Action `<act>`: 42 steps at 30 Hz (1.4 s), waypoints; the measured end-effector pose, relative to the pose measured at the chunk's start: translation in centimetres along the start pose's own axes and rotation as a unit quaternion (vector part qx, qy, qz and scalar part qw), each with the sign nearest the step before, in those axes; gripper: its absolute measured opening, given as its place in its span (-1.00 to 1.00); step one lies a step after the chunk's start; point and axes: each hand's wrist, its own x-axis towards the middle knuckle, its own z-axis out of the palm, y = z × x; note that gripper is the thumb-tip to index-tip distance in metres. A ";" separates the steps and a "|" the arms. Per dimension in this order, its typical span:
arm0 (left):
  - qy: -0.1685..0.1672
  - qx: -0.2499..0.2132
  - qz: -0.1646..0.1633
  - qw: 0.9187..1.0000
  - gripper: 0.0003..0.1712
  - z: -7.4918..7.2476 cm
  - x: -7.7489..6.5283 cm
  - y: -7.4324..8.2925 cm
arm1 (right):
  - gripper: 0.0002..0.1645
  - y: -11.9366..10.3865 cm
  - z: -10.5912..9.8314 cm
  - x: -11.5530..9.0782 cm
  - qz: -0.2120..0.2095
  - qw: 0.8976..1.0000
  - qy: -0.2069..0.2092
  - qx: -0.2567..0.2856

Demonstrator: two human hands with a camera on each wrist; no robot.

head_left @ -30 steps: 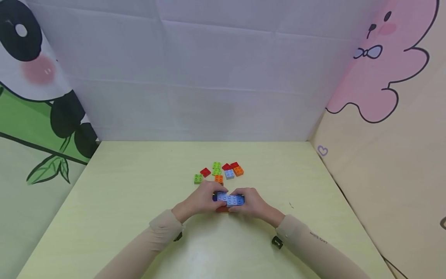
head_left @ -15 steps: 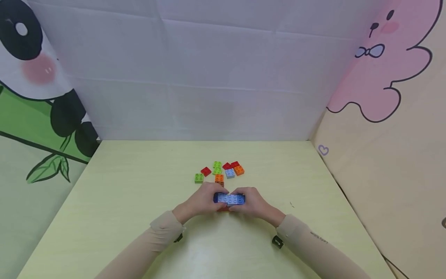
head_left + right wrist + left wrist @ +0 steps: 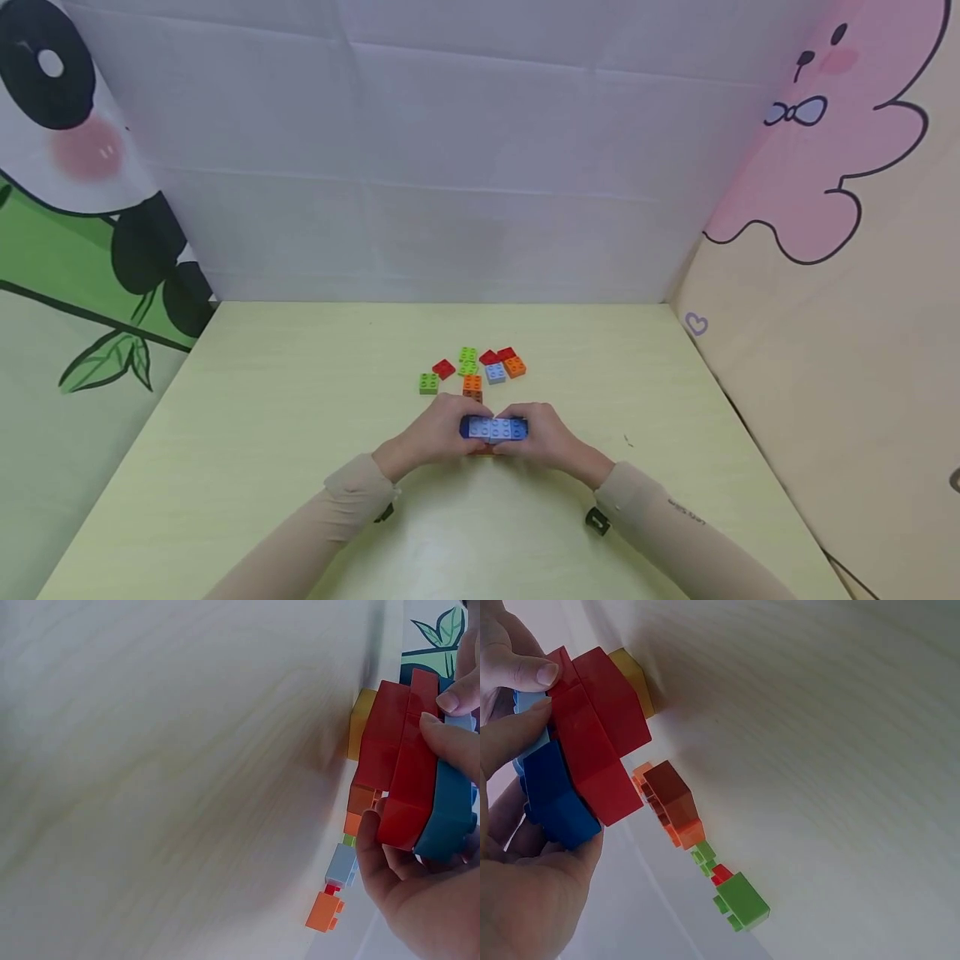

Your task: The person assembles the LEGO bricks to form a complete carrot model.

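Between both hands stands a stack of toy building bricks, with a yellow brick (image 3: 634,681) at the bottom and red bricks (image 3: 592,750) above it. Along the top runs a row of light blue bricks (image 3: 491,429), with a dark blue brick (image 3: 555,796) at the left end and a mid-blue brick (image 3: 448,802) at the right. My left hand (image 3: 438,429) grips the left end of this row, thumb on the near side. The right hand (image 3: 546,435) grips the opposite end likewise. Both thumb tips nearly meet at the middle. Fingers behind the stack are partly hidden.
Just beyond the stack lie orange and brown bricks (image 3: 472,385). Farther off are a green brick (image 3: 428,383), light green bricks (image 3: 468,356), red pieces (image 3: 443,369), a light blue brick (image 3: 496,373) and an orange brick (image 3: 514,367). A pale wall (image 3: 450,233) closes the table's back.
The top blue bricks, slightly stepped and askew a second ago, now line up in a straight row. Both hands keep their grip and have barely moved.
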 end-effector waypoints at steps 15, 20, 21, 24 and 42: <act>-0.003 0.020 -0.026 0.999 -0.59 0.0 -0.1 0.1 | -0.53 -0.1 0.0 -0.1 -0.001 1.000 -0.003 0.004; -0.003 0.012 -0.035 0.999 -0.58 0.0 -0.1 0.2 | -0.53 0.0 0.0 -0.1 -0.003 1.000 -0.002 0.003; -0.003 0.011 -0.036 0.999 -0.58 0.0 -0.1 0.1 | -0.53 0.0 0.0 -0.1 -0.004 1.000 -0.002 0.003; -0.003 0.010 -0.039 0.999 -0.57 0.0 -0.1 0.0 | -0.54 0.0 0.0 -0.1 -0.006 1.000 -0.001 0.003; -0.001 0.013 -0.035 0.999 -0.60 0.3 0.1 -0.3 | -0.53 0.0 -0.1 0.0 -0.005 1.000 0.002 0.001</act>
